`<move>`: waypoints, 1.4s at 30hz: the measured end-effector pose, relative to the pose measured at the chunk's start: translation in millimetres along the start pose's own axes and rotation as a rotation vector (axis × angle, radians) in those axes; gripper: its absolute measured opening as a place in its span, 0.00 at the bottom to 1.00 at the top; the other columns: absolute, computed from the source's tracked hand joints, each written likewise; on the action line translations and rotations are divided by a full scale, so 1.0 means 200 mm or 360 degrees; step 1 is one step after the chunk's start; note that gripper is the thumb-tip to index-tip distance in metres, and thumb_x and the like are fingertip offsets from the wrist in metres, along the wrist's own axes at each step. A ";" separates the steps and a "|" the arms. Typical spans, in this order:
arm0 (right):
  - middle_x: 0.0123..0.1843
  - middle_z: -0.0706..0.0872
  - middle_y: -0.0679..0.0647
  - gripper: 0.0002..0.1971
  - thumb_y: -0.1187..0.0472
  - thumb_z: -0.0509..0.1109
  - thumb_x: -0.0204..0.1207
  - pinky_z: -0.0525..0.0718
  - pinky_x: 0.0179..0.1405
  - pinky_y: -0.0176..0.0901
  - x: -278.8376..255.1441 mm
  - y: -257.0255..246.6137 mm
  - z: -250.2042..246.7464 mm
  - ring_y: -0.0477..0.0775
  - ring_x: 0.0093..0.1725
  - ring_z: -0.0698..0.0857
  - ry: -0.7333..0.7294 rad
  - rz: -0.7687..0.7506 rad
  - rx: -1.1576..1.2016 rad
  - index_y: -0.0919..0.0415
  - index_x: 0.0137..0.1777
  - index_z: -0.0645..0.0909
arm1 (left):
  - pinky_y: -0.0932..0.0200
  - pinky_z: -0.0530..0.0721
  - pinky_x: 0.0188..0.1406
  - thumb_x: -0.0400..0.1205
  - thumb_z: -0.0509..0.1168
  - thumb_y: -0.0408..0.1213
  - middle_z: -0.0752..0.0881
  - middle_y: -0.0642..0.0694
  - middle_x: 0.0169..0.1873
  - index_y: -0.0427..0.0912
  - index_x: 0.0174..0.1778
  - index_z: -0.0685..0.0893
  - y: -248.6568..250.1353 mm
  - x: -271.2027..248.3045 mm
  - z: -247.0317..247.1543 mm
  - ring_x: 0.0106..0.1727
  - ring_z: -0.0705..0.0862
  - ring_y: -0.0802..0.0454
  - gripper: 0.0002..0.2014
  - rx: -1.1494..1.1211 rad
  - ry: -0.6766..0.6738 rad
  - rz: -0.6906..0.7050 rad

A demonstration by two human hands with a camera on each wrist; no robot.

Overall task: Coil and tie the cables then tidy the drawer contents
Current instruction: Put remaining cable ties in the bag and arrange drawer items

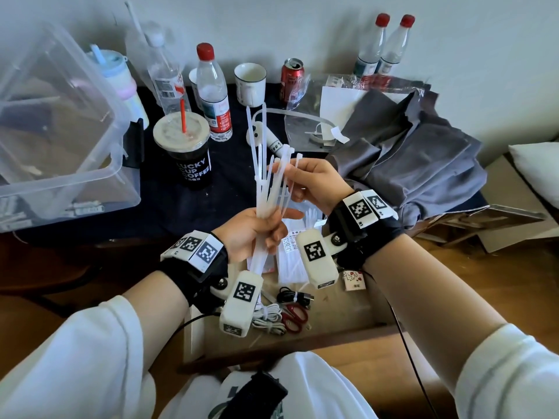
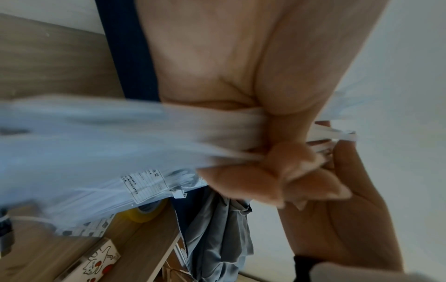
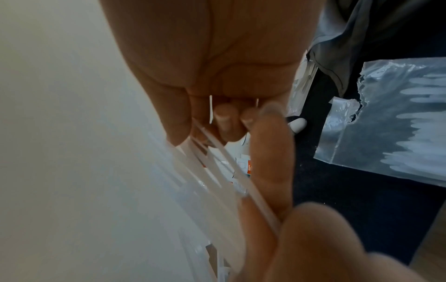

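Zip ties (image 1: 266,189) clenched in left hand (image 1: 251,231); right hand (image 1: 314,182) pinches their heads.

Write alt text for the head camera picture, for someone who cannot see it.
A person's left hand grips a bundle of white zip ties upright while the right hand pinches their upper ends. Below, an open wooden drawer holds tied cables and red scissors; bottles and cups stand on the dark table behind.
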State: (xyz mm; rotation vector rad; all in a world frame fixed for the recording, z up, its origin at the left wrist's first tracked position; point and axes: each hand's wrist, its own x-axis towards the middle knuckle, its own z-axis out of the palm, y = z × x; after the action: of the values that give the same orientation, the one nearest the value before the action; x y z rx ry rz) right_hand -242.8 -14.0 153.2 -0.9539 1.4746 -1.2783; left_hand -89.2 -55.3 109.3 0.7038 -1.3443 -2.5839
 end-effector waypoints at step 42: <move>0.18 0.78 0.44 0.14 0.66 0.59 0.84 0.70 0.15 0.25 -0.07 -0.05 -0.01 0.38 0.15 0.74 0.0252 -0.0148 0.0325 0.78 0.60 0.77 | 0.69 0.71 0.19 0.65 0.79 0.54 0.80 0.48 0.26 0.44 0.54 0.88 -0.01 0.05 -0.03 0.19 0.68 0.61 0.25 -0.0074 -0.0272 -0.0010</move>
State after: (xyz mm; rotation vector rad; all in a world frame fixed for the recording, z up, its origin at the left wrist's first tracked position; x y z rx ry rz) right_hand -240.7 -1.8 165.5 -0.8086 1.3995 -1.5704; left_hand -95.0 -61.3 101.3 0.4902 -1.3236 -2.7243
